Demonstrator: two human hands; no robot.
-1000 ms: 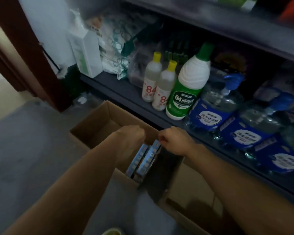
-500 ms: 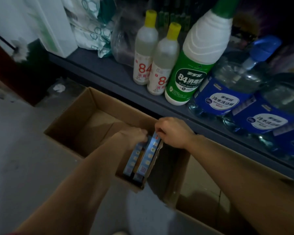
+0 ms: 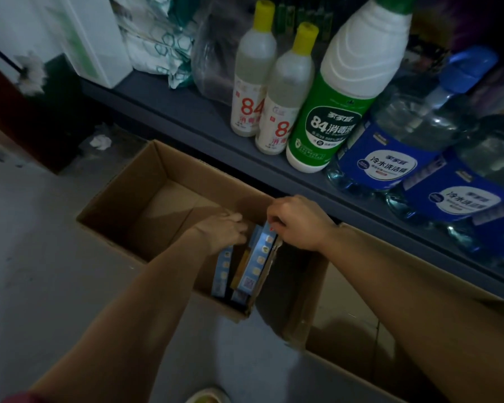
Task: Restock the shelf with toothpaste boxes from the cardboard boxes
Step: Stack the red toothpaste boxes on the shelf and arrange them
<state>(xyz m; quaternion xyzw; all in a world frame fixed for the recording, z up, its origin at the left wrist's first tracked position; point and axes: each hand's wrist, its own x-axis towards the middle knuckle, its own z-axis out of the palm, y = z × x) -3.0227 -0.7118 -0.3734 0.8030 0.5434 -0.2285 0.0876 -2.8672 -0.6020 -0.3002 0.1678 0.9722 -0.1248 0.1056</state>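
Two open cardboard boxes stand on the grey floor, just in front of a dark shelf. The left cardboard box is brown, its flaps are up and most of its bottom is bare. At its right end, at about 3 o'clock inside it, a few toothpaste boxes stand on edge — long, narrow, light blue cartons with a row of small round pictures on the side and a yellow-orange stripe on one face. They are packed close against the box wall.

The left hand reaches down into the box; its fingers are curled on the upper end of the left carton, though the fingertips are hidden behind the cartons. The right hand is at 3 o'clock from the left hand, very near to it, and its fingers are bent together and pinch the top end of the right carton.

The second cardboard box lies at 4 o'clock from the first one, touching it; the inside is dark.

On the shelf, at 12 o'clock from the hands, stand two bottles with yellow caps, a big green and white bottle — marked "84" — and blue-label clear jugs at 2 o'clock.
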